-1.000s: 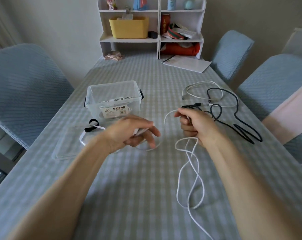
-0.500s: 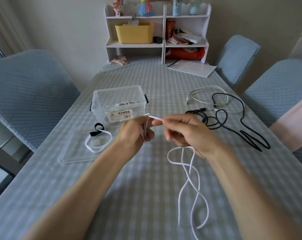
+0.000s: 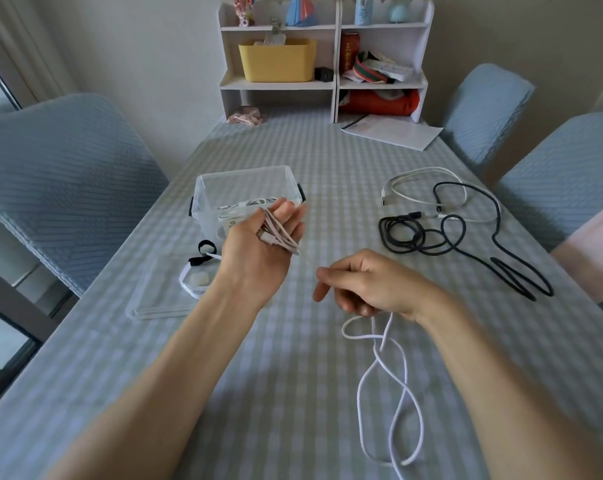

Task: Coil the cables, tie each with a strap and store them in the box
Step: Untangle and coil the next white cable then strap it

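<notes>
Two bare forearms are seen reaching over a table (image 3: 293, 393) covered in a pale blue checked cloth. The left hand (image 3: 263, 249) is raised palm up, fingers straight and spread narrow, and several turns of a white cable (image 3: 379, 368) are wound across its palm and fingers. From those turns a short taut stretch of the cable is led down to the right hand (image 3: 365, 284), where it is pinched between thumb and curled fingers. The rest of the cable is left hanging below the right hand and is laid in loose crossing loops on the table, toward the viewer.

Just beyond the left hand a clear box (image 3: 246, 199) is set, open, with a coiled cable seen inside through its wall. Left of the left hand a flat clear lid (image 3: 161, 292) is laid on the table, with a white strap (image 3: 189, 287) and a black strap (image 3: 204, 252) resting on it. Beyond and to the right of the right hand, well apart from it, a black cable (image 3: 466, 244) is sprawled in loose coils, and a second white cable (image 3: 421, 188) is looped just past it, the two overlapping.
</notes>
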A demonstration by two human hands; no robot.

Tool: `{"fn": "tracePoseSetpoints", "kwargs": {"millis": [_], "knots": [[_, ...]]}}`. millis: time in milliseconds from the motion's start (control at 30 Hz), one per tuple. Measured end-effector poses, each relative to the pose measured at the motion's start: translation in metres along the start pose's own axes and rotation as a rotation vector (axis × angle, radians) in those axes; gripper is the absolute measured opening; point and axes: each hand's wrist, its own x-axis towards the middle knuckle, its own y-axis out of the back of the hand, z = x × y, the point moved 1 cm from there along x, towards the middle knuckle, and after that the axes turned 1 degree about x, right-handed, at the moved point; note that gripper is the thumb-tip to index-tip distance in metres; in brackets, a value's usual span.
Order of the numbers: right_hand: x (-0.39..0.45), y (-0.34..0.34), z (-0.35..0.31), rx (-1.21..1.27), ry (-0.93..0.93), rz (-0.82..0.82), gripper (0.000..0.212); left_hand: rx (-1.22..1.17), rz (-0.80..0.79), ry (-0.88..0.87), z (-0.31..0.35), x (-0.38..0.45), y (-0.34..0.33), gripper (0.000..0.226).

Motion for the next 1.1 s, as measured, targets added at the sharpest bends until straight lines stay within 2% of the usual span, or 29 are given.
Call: {"fn": "tracePoseSetpoints", "kwargs": {"millis": [133, 267, 400, 700, 867, 967, 1033, 1100], "knots": [[0.002, 0.007, 0.004, 0.09, -0.047, 0.08, 0.035, -0.123, -0.05, 0.057, 0.01, -0.004, 0.002, 0.028], [0.002, 0.02, 0.007, 0.243, -0.085, 0.162, 0.035, 0.17, -0.247, 0.162, 0.012, -0.012, -0.003, 0.029], [-0.001, 0.025, 0.009, 0.223, -0.115, 0.117, 0.039, 0.394, -0.361, 0.239, 0.009, -0.018, -0.009, 0.029], [-0.009, 0.033, 0.012, 0.113, -0.111, 0.004, 0.037, 0.312, -0.324, 0.202, 0.019, -0.015, -0.008, 0.02], [-0.015, 0.038, 0.012, 0.018, -0.111, -0.024, 0.043, 0.149, -0.278, 0.141, 0.034, -0.008, 0.005, 0.017], [-0.014, 0.039, 0.014, -0.011, -0.123, 0.124, 0.046, 0.215, -0.212, 0.08, 0.044, -0.005, 0.016, 0.019], [-0.009, 0.038, 0.016, -0.07, -0.1, 0.327, 0.045, 0.413, -0.185, 0.083, 0.038, -0.007, 0.015, 0.025], [-0.002, 0.037, 0.016, -0.05, -0.038, 0.5, 0.043, 0.616, -0.233, 0.121, 0.023, -0.01, 0.009, 0.031]]}}
